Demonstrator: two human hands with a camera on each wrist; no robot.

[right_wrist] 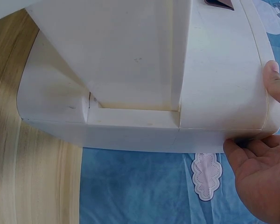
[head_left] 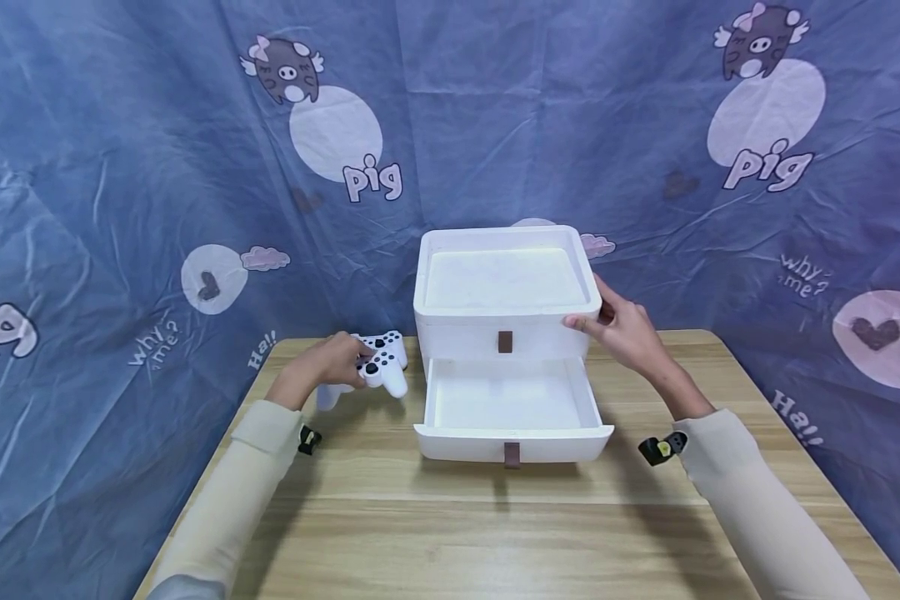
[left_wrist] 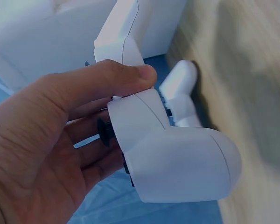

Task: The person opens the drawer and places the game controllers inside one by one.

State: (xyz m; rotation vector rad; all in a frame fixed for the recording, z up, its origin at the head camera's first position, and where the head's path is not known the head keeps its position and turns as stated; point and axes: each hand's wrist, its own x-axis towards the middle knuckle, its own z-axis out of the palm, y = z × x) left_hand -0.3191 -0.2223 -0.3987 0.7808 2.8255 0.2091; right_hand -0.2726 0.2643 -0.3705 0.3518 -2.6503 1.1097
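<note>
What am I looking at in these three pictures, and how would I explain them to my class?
There is no robot here: one person works with two bare hands. The wide picture comes from a camera worn on the head, looking forward and down; the other two come from cameras on the left and right wrists.

On the wooden table stands a white drawer unit, its lower drawer pulled open. The left hand holds a white game controller; another white part shows beyond it, perhaps from a second controller. The right hand grips the unit's upper corner. Behind hangs a blue printed cloth.
</note>
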